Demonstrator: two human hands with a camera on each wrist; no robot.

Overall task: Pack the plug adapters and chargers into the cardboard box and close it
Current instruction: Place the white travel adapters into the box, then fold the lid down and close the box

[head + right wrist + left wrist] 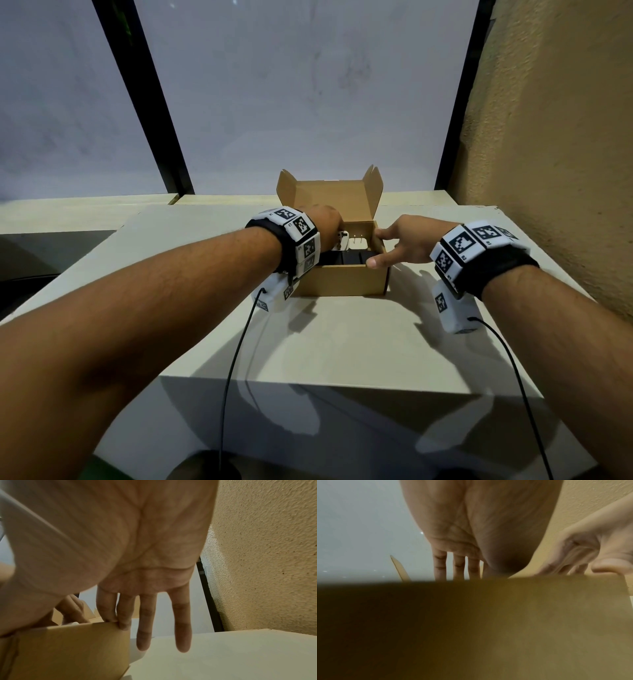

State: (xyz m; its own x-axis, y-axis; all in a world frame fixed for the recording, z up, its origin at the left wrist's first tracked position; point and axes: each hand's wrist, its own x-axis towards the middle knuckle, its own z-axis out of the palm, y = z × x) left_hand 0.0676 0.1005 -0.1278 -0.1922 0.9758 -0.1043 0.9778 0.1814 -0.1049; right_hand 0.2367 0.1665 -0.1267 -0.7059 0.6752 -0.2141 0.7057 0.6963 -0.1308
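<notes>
Cream table by textured wall | box mid-table, lid up, chargers inside | left hand reaching in, grip unclear | right hand spread, steadying rim | packing seems nearly done; closing remains

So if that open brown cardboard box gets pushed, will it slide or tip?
The brown cardboard box probably slides: it sits flat and squat on the smooth white table. Its upright lid looks thin, likely floppy.

Open cardboard box, left hand inside, right hand on rim
</notes>
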